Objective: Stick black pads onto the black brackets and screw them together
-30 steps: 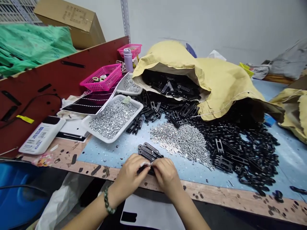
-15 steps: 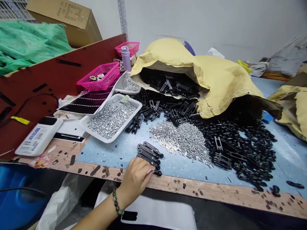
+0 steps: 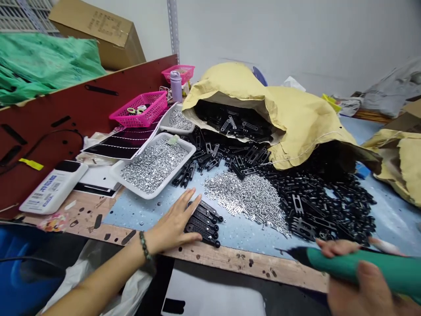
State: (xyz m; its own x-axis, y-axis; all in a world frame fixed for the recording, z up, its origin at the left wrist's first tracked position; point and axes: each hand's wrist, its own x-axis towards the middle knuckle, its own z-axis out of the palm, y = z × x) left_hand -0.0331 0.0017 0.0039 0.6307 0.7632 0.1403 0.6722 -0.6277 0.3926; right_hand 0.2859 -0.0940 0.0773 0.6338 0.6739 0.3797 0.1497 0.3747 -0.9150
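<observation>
My left hand (image 3: 176, 221) lies flat with fingers stretched out, resting against a row of assembled black brackets (image 3: 205, 221) near the table's front edge. My right hand (image 3: 358, 283) is at the lower right, wrapped round a green tool (image 3: 362, 267) with a dark tip that points left. It is blurred by motion. Just beyond the brackets lies a loose heap of silver screws and washers (image 3: 246, 197). A big pile of black bracket parts (image 3: 315, 202) spreads to the right of the heap.
A white tray of silver nuts (image 3: 154, 164) and a second tray (image 3: 177, 119) stand at the left. Yellow sacks (image 3: 289, 109) spill black parts at the back. Pink baskets (image 3: 141, 107), a purple bottle (image 3: 176, 85), a white device (image 3: 52, 186) and a red board (image 3: 49, 127) line the left side.
My left hand opened and moved up to lie flat beside the bracket row. My right hand, gone half a second ago, has come in at the lower right holding the green tool.
</observation>
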